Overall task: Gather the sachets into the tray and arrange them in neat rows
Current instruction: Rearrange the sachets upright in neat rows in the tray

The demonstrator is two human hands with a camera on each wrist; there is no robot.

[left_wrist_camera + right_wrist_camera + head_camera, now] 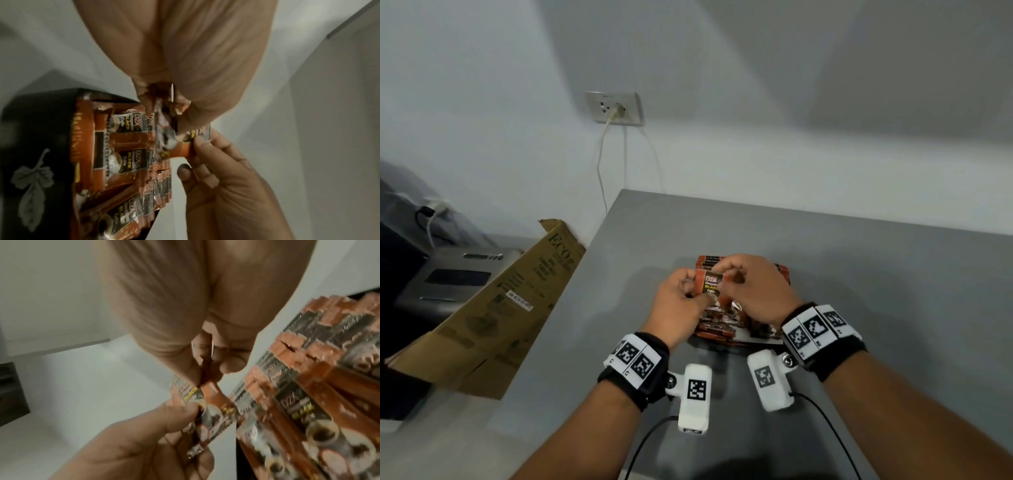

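Several orange-and-black coffee sachets (722,325) lie packed in a black tray with a leaf print (30,154) on the grey table; they also show in the wrist views as rows of sachets (127,162) and a blurred heap of sachets (308,386). Just above them one sachet (710,286) is held between both hands. My left hand (695,293) pinches its left side, and my right hand (726,274) pinches its top right corner. The wrist views show the same held sachet (180,146) (213,404) between left hand (164,104) (185,412) and right hand (193,155) (207,369). The hands hide most of the tray.
The grey table (859,274) ends at the white wall behind. A brown cardboard box (500,308) leans against the table's left edge, with a grey appliance (455,277) beyond it. A wall socket (614,108) has a cable hanging down.
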